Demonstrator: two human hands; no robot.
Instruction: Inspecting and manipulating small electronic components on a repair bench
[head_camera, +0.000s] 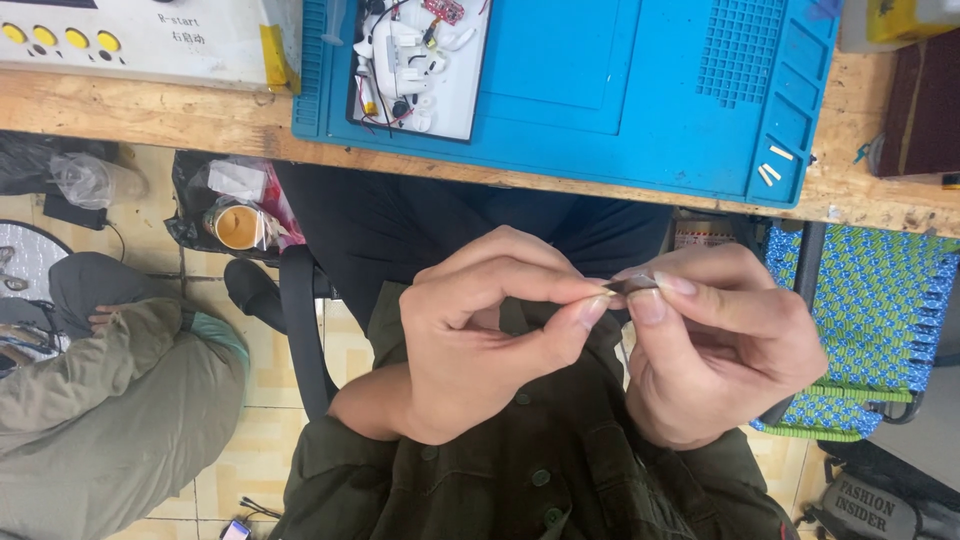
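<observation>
Pinching with thumb and forefinger, the left hand (480, 340) and the right hand (720, 345) meet over the person's lap, below the near edge of the wooden worktop (180, 115). A small pale part (622, 287), too small to identify, is clamped between the fingertips of both hands; the fingers of each hand are closed tightly on it, with the remaining fingers curled inward. The part is held in the air, clear of the worktop, above a dark green buttoned garment (540, 470). On the worktop, a blue silicone work mat (620, 90) lies at the near edge, carrying a white tray (450, 100) of small white plastic parts and wires (400, 60) at its left end. Three short pale sticks (772, 165) rest in a compartment at the right end of the mat. A white control box (180, 40) with yellow buttons stands at the left of the worktop. A second person (100, 400) in olive clothing sits to the left.
</observation>
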